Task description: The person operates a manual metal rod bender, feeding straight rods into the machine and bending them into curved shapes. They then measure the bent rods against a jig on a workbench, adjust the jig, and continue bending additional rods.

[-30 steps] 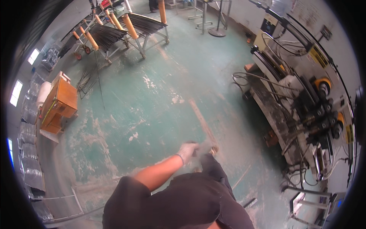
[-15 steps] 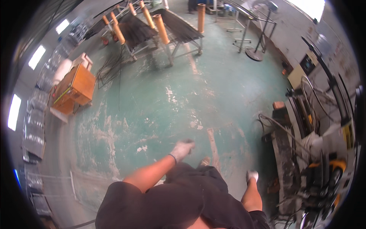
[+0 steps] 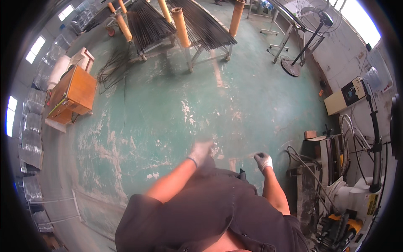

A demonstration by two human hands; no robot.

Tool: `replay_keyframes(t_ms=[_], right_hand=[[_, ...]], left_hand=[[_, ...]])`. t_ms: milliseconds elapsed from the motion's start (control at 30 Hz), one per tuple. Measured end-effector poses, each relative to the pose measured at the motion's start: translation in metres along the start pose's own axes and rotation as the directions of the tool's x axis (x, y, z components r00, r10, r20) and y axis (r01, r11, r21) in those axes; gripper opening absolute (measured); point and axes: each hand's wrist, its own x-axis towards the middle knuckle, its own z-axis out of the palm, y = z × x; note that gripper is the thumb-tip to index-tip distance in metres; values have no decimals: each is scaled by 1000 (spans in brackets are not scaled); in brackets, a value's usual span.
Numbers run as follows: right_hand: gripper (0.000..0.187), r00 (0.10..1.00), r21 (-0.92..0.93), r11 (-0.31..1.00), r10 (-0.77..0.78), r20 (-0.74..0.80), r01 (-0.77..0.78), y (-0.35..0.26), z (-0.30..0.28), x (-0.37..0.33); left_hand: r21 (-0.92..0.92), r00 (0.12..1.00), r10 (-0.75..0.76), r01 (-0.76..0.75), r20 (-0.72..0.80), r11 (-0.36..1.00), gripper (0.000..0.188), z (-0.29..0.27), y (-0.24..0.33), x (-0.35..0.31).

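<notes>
My left hand (image 3: pixel 202 152), in a pale work glove, hangs in front of my dark clothing, above the green floor (image 3: pixel 159 109). Motion smears its fingers, so their pose is unclear. To its right my right hand (image 3: pixel 263 161), gloved as well, is held out over the floor with the fingers curled in. Dark patches show at its fingertips, and whatever may be inside the grip is hidden. Neither hand touches anything I can see. The nearest equipment to my right hand is a machine (image 3: pixel 331 168) with looping hoses.
Ahead, racks hold long black rods (image 3: pixel 201 29) between upright orange-brown tubes (image 3: pixel 180 27). A wooden cabinet (image 3: pixel 79 90) stands left, with wrapped silvery bundles (image 3: pixel 31 147) along that wall. A pedestal fan (image 3: pixel 308 42) and a metal-framed table (image 3: pixel 281 25) are far right.
My view has shifted, bringing the racks, fan and right-hand machine into different places. My right hand has swung forward and up, while my left stays in front of my body, still blurred.
</notes>
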Motion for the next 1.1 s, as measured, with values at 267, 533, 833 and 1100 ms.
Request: replay_keyframes(t_ms=[267, 533, 833, 1100], right_hand=[[34, 779, -50, 807, 582, 235, -588, 115, 46, 12], [34, 833, -168, 879, 476, 281, -446, 58, 88, 161], [50, 968, -40, 970, 242, 65, -239, -190, -28, 495], [42, 999, 164, 986, -28, -47, 35, -437, -80, 615]], left_hand=[[218, 911, 396, -366, -112, 905, 20, -58, 233, 175], [380, 790, 613, -556, -37, 739, 22, -56, 371, 343], [765, 617, 786, -491, -31, 416, 25, -20, 582, 463], [978, 497, 867, -195, 34, 73, 24, -63, 686, 631]])
